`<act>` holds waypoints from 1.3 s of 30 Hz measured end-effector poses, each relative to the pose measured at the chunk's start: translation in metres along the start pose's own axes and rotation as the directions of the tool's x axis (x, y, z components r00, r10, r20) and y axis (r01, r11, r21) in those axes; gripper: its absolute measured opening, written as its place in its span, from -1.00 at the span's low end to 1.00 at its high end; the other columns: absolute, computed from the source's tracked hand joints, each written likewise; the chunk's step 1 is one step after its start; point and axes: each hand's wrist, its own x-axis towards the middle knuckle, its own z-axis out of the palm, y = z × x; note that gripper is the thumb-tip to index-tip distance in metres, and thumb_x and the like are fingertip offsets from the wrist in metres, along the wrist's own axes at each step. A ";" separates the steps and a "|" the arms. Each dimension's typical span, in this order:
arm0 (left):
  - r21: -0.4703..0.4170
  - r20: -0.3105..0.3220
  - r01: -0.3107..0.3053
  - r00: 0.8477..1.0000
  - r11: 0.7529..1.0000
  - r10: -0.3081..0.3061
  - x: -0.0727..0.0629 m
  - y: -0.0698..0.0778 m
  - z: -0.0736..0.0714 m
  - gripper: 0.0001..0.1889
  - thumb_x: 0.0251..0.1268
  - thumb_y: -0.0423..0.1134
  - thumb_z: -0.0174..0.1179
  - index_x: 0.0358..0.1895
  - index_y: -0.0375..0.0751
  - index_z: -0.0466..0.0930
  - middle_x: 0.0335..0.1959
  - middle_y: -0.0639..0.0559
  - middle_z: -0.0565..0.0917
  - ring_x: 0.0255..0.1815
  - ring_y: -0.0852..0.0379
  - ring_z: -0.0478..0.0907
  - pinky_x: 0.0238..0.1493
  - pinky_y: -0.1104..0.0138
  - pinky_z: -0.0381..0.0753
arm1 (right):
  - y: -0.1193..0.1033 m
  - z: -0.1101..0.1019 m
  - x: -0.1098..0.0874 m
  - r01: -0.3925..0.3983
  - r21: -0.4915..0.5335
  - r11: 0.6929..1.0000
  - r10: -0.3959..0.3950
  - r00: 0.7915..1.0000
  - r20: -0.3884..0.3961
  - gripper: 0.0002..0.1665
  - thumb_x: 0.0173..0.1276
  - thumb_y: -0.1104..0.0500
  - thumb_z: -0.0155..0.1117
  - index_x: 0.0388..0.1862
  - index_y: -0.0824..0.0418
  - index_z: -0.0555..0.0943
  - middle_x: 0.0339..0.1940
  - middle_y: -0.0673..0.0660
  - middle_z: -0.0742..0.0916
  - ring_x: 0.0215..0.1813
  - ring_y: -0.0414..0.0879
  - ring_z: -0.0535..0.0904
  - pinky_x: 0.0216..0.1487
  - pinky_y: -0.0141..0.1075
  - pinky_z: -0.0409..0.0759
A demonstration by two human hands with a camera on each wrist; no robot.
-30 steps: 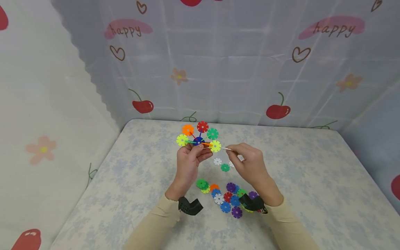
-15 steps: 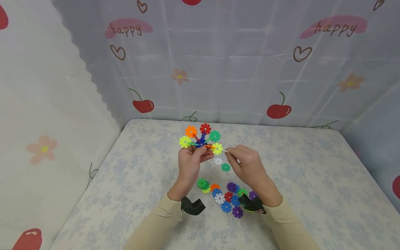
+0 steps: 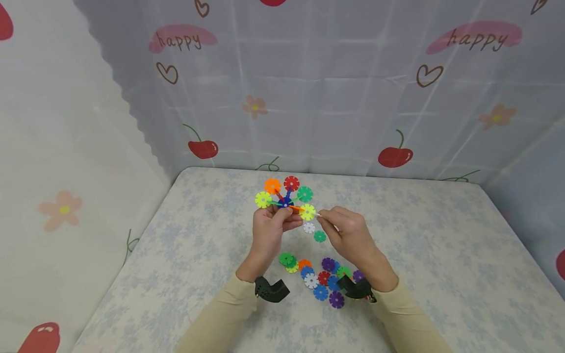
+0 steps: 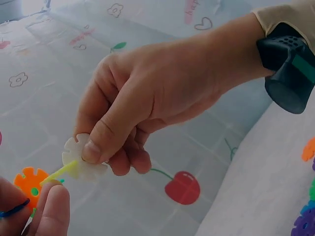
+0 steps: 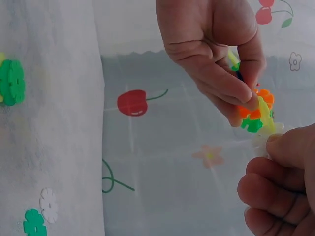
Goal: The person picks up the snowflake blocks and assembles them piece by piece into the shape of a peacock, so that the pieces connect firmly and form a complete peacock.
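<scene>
My left hand [image 3: 266, 230] grips a cluster of plastic snowflake discs by its dark blue centre disc [image 3: 285, 202]. Orange [image 3: 272, 186], red [image 3: 291, 184], green [image 3: 304, 194] and yellow discs fan out from it on smaller pieces. With thumb and fingers, my right hand [image 3: 350, 229] pinches a white snowflake disc [image 4: 74, 150] at the cluster's right side. The white disc's edge meets the right-hand yellow disc [image 3: 307, 212]; how deep their slots sit together I cannot tell. Fingers hide part of the blue centre.
Loose snowflake discs in several colours, among them a purple disc [image 3: 337, 299], lie on the table [image 3: 176, 274] below the hands. A white disc [image 3: 309, 228] and a green disc [image 3: 320, 236] lie nearer the cluster. A printed curtain [image 3: 309, 98] hangs behind the table.
The cluster has shifted slightly right and down with my left hand. My right hand has come a little left, bringing the white disc closer against the yellow one.
</scene>
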 end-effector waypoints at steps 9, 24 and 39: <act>0.028 0.037 -0.007 0.999 1.000 0.006 0.001 0.001 0.000 -0.85 0.43 -0.42 0.06 -0.33 -0.45 0.46 -0.40 -0.05 0.78 -0.44 0.20 0.78 -0.22 0.30 0.78 | 0.000 0.004 0.001 -0.015 -0.008 1.000 0.015 0.999 -0.051 -0.74 0.03 0.49 0.53 -0.25 0.36 0.76 -0.51 0.15 0.75 -0.52 -0.12 0.60 -0.42 -0.29 0.70; -0.262 0.131 -0.019 0.990 0.965 0.055 0.004 -0.001 -0.003 -0.85 0.52 -0.43 -0.15 0.01 -0.24 0.37 -0.18 0.11 0.72 -0.17 0.22 0.75 -0.07 0.31 0.78 | 0.042 0.042 -0.027 -0.636 -0.286 0.717 0.653 0.470 0.593 -0.55 0.40 0.15 0.35 0.25 0.18 0.67 -0.22 0.15 0.72 -0.26 -0.07 0.52 -0.19 -0.18 0.64; -0.280 0.198 0.104 0.979 0.954 -0.048 0.000 0.003 -0.003 -0.87 0.54 -0.39 -0.17 -0.05 -0.12 0.35 -0.22 0.13 0.73 -0.28 0.28 0.74 -0.33 0.36 0.77 | 0.018 -0.019 0.001 -0.523 0.263 0.811 0.438 0.840 0.320 -0.95 0.47 0.29 0.25 -0.23 0.27 0.60 -0.50 0.10 0.68 -0.47 -0.22 0.57 -0.40 -0.35 0.57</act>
